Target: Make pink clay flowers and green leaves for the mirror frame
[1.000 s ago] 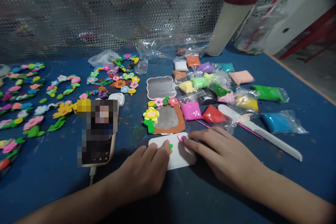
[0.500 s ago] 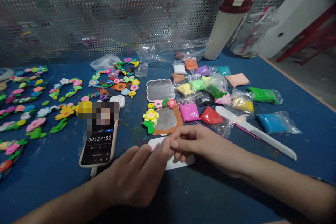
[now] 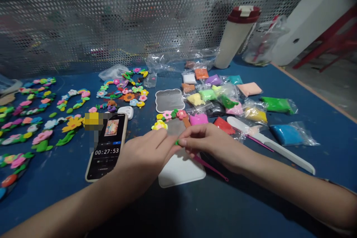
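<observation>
A tiny bit of green clay (image 3: 176, 142) shows between the fingertips of my two hands. My left hand (image 3: 147, 152) is closed, its fingertips pressed against the clay. My right hand (image 3: 205, 141) pinches it from the other side with thumb and forefinger. Out from beneath the right hand's curled fingers sticks a thin pink tool (image 3: 213, 169); whether they grip it is unclear. Under the hands lies a white board (image 3: 181, 174). Just beyond is a mirror (image 3: 176, 126) edged with brown clay and clay flowers, partly hidden by my hands.
A plain mirror (image 3: 169, 100) lies farther back. Bagged clay, such as a blue packet (image 3: 287, 134), and a white comb (image 3: 290, 156) are at right. Left are a phone (image 3: 107, 152), a white case (image 3: 126, 112) and several clay-decorated frames. A bottle (image 3: 237, 37) stands behind.
The green clay now shows at my fingertips, and the pink tool has come into sight below my right hand. My left hand has shifted up, over part of the flowered mirror; more white board shows.
</observation>
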